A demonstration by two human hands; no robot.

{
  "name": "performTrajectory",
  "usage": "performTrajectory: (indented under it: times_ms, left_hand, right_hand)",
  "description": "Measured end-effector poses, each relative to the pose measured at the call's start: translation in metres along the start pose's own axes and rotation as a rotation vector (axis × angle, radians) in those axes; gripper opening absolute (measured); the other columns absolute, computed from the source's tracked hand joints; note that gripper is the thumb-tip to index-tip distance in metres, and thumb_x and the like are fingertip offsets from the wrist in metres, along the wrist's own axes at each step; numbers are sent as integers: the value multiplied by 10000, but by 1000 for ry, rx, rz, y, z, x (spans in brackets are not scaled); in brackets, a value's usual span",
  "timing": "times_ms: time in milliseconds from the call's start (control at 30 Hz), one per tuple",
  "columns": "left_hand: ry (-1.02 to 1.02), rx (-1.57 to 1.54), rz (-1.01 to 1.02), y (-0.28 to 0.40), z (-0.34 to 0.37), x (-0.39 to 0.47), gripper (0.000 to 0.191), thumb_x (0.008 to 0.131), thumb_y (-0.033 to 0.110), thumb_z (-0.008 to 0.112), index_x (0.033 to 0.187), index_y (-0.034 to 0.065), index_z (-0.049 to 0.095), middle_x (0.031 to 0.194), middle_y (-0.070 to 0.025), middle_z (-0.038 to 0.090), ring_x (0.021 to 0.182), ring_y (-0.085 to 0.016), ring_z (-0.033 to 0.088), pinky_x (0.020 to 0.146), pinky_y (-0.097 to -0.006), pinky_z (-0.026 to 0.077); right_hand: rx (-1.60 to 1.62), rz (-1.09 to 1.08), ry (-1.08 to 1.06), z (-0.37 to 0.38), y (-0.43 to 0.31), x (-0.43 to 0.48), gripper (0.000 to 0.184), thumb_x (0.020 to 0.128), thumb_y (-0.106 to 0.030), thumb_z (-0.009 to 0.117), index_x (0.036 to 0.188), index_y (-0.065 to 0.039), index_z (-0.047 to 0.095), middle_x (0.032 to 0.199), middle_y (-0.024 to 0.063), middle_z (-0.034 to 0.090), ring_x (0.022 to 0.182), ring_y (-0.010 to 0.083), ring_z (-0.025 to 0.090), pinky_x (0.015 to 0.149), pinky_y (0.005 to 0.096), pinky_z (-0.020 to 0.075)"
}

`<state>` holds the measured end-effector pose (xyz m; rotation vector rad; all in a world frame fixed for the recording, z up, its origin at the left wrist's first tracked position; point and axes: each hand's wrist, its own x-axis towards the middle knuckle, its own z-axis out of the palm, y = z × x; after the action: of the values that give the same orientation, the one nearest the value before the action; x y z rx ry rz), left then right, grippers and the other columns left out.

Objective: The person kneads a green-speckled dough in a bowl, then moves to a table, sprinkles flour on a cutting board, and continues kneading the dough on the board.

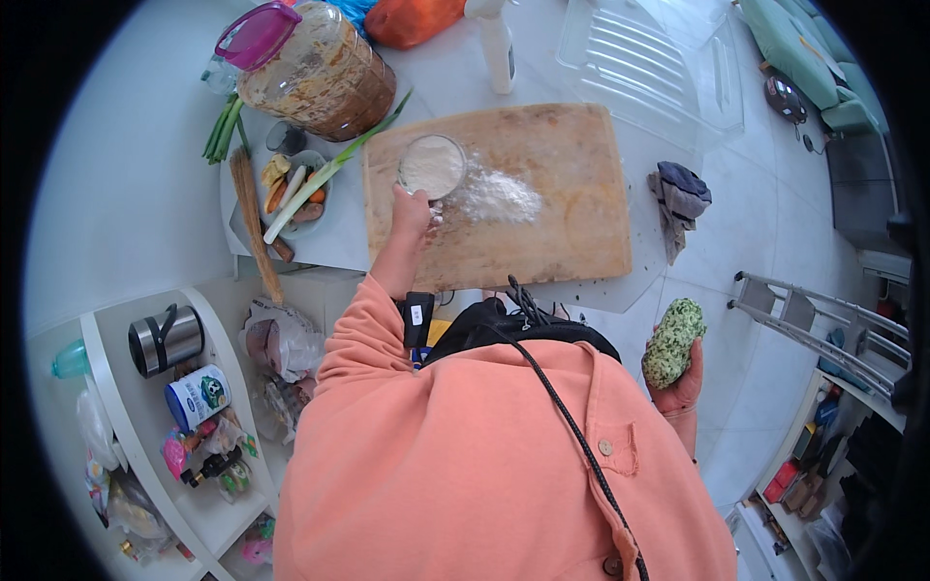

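Observation:
My left hand (pixel 412 210) grips the near rim of a round clear bowl (pixel 402 181) that holds white flour (pixel 434 165). The bowl is over the left part of a wooden board (pixel 574 247); whether it rests on the wood I cannot tell. Just right of it, a loose patch of flour (pixel 505 196) is strewn across the board. Off to the right, below the table's edge, my right hand (pixel 681 385) holds a thick oblong lump of green-flecked dough (pixel 674 343) on its palm, apart from the board.
Left of the board stand a plate of vegetables (pixel 312 226) with a leek (pixel 320 192) across it, a straw brush (pixel 251 210) and a large jar (pixel 320 80) with a purple lid. Behind are a spray bottle (pixel 500 58) and a clear plastic tray (pixel 632 65). A cloth (pixel 679 200) hangs at the right edge.

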<state>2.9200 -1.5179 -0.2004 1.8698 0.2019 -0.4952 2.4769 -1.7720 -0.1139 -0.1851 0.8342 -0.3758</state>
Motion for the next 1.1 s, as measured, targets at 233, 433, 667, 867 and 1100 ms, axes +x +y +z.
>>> performTrajectory:
  times_ms: [233, 433, 667, 867, 1100]
  left_hand:
    - [17, 109, -10, 6, -8, 22, 372, 905, 81, 454, 1270, 43, 391, 1014, -156, 586, 690, -206, 619, 451, -364, 509]
    - [-64, -209, -95, 69, 12, 74, 232, 919, 94, 456, 1150, 67, 462, 842, -95, 599, 567, -177, 568, 420, -331, 474]
    - [14, -233, -137, 94, 58, 163, 211, 930, 65, 433, 1105, -20, 515, 723, -142, 608, 472, -186, 535, 379, -312, 443]
    - [28, -185, -158, 92, 73, 190, 236, 920, 54, 433, 1099, -34, 559, 724, -147, 614, 482, -186, 534, 382, -319, 442]
    - [30, -283, -6, 84, 70, 172, 234, 963, 99, 460, 1128, -40, 550, 811, -122, 633, 557, -171, 569, 473, -318, 496]
  right_hand:
    - [11, 26, -5, -5, 0, 1, 566, 932, -459, 621, 1340, -75, 537, 1188, 147, 656, 991, 295, 663, 833, 425, 577]
    - [15, 11, 38, -5, 7, 2, 569, 928, -471, 621, 1331, -77, 545, 1169, 141, 665, 971, 298, 668, 815, 426, 577]
    - [44, -27, 169, -1, 18, -7, 552, 922, -505, 622, 1288, -95, 565, 1126, 142, 678, 926, 305, 687, 761, 437, 595]
    - [76, -44, 322, -5, 24, -12, 584, 921, -515, 621, 1333, -107, 551, 1164, 151, 671, 949, 351, 684, 781, 464, 589]
    - [41, -6, 184, -12, 20, -1, 613, 930, -537, 593, 1355, -100, 529, 1202, 156, 652, 976, 360, 675, 838, 491, 581]
